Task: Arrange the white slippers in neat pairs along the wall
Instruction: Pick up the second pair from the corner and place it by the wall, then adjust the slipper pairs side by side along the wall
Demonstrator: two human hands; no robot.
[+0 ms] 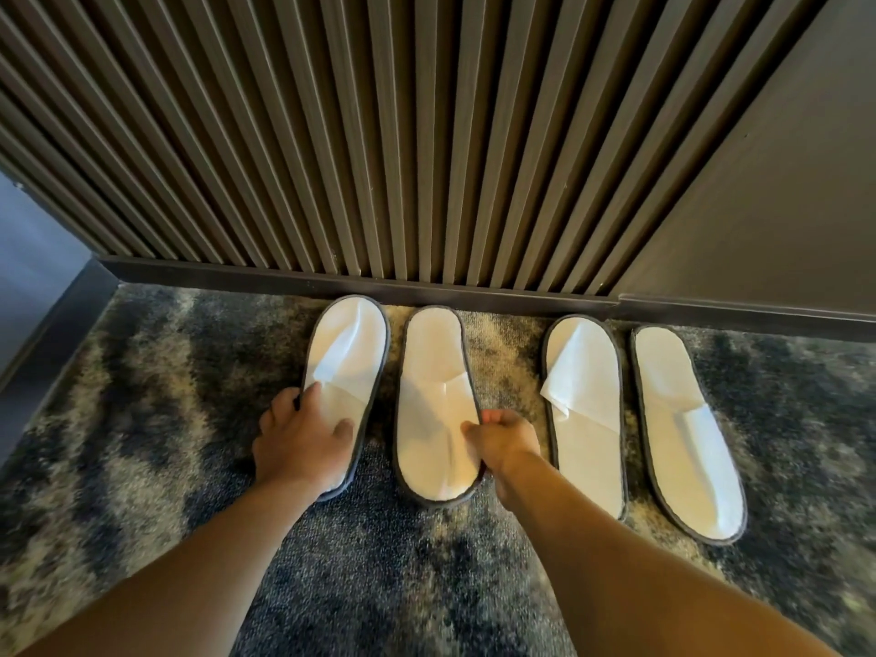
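Slippers, white, dark-edged: four counted, all lying flat on the mottled carpet at the foot of the slatted wall, one end of each close to the skirting board.

Item 1, far-left slipper: one end touching or nearly touching the skirting, leaning slightly to the right. Left hand lies flat on its near half, fingers spread, thumb on the white face, the other fingers curled over the outer rim; a loose hold for pressing or sliding, not a lift.

Item 2, second slipper: just beside item 1, a narrow strip of carpet between them. It sits lower in view than its mate, so the near ends do not line up. Right hand is pinched closed on its right edge near the heel, thumb on the white face.

Item 3, third slipper: well apart from item 2; untouched.

Item 4, far-right slipper: just beside item 3, tilted a little so its near end swings rightward; untouched.

Status, as judged: two pairs formed along the wall. Right pair appears placed, though slightly splayed. Left pair under adjustment; remaining work seems to be evening its ends and closing or squaring the gap. Task near completion.
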